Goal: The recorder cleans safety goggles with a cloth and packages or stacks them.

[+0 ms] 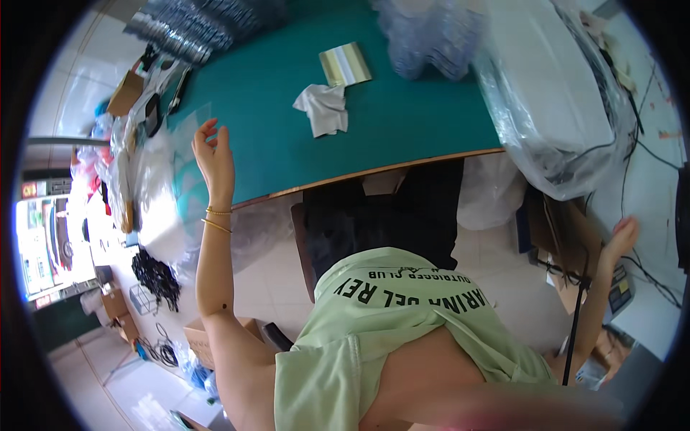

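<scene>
My left hand (214,159) is raised over the left end of a green-topped table (266,154), fingers loosely curled and the thumb apart from them. Just beside its fingertips lies a clear plastic sheet (188,128); I see no grip on it. Out to the far right, my right hand (624,234) is over a white surface (650,302). Its fingers are small and blurred, so their hold is hidden. A crumpled pale grey cloth (325,110) lies mid-table, touching or close to a flat gold-and-silver packet (345,65).
Stacked clear plastic pieces (194,29) stand at the back left, with bagged clear plastic items (435,36) at the back. A large plastic-wrapped white bundle (550,86) covers the table's right end. Black cables (632,144) cross the right surface. A cardboard box (205,341) sits on the floor.
</scene>
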A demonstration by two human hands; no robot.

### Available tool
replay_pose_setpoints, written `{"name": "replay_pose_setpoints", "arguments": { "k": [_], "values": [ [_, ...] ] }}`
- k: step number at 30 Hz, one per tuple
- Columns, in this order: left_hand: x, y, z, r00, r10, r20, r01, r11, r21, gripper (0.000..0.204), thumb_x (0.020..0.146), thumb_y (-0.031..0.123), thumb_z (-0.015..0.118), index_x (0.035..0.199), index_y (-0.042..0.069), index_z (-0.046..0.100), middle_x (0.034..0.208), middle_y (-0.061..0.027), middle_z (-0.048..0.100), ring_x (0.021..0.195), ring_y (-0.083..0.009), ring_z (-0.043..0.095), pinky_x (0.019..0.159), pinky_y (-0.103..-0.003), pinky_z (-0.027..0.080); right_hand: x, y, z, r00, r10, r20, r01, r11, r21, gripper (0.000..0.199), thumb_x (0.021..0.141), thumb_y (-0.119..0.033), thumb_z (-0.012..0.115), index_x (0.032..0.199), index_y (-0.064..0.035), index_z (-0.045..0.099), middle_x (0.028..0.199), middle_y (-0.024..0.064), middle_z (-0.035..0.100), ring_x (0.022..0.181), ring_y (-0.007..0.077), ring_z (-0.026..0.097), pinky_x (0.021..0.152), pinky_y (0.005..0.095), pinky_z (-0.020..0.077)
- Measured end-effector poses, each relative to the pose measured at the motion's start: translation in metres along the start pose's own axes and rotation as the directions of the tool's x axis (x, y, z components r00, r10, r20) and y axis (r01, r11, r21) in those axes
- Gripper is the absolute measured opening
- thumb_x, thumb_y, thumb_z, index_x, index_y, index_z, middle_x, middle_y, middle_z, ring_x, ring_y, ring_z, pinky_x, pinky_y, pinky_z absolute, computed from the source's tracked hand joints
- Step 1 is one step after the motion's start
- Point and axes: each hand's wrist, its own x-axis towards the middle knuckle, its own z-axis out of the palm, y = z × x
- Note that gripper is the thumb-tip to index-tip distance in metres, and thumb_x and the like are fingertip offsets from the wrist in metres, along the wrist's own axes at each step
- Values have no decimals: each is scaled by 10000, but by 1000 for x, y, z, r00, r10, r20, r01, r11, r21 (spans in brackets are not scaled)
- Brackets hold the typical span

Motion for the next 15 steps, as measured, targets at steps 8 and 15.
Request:
{"name": "replay_pose_setpoints", "arguments": {
  "k": [8,15],
  "values": [
    [-116,-26,-34,943,293,157,-296,955,-10,79,892,89,678,863,17,662,628,16,529,566,-54,444,507,-233,365,-290,-57,47,25,878,479,360,439,-823,264,943,-192,616,1053,37,687,1013,168,689,857,216,690,654,348,539],
    [-212,-168,-23,804,-533,264,519,845,126,377,918,324,562,870,-27,692,763,-177,687,712,-254,673,685,-385,499,-354,114,156,-239,682,691,814,529,-240,310,884,-252,649,755,24,704,662,164,678,594,241,686,615,356,556]
  ]
}}
